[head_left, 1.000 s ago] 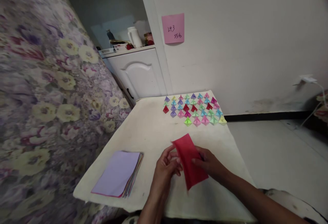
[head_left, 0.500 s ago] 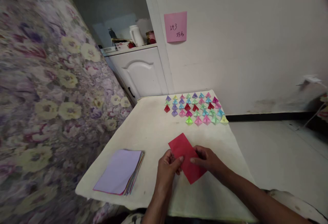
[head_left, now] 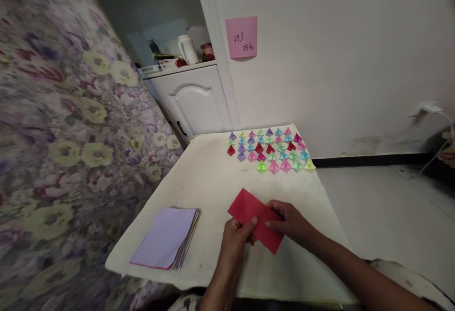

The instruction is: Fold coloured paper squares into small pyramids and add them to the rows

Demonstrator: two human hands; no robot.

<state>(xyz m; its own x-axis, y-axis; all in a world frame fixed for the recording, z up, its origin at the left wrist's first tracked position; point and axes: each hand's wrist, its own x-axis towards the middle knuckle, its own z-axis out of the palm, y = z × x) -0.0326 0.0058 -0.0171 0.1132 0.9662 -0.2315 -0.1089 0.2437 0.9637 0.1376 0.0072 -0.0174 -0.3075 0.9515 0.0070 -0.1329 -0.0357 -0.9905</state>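
A folded sheet of red paper (head_left: pixel 253 209) is held above the near part of the table, its long side slanting from upper left to lower right. My left hand (head_left: pixel 237 235) pinches its lower left edge, thumb on top and fingers curled beneath. At the right edge, my right hand (head_left: pixel 286 218) grips the same paper between thumb and fingers. Beyond the hands, several small folded paper pieces (head_left: pixel 273 166) in many colours stand in rows at the table's far right.
A stack of coloured paper (head_left: pixel 165 237) with a lilac sheet on top lies at the left of the cream-covered table (head_left: pixel 202 192). Floral curtain (head_left: pixel 92 159) hangs along the left. A white cabinet (head_left: pixel 199 102) and a wall with a pink note (head_left: pixel 241 37) stand behind.
The red paper has turned anticlockwise, its upper end swinging left, and a crease now shows near that end. Both hands keep hold of it.
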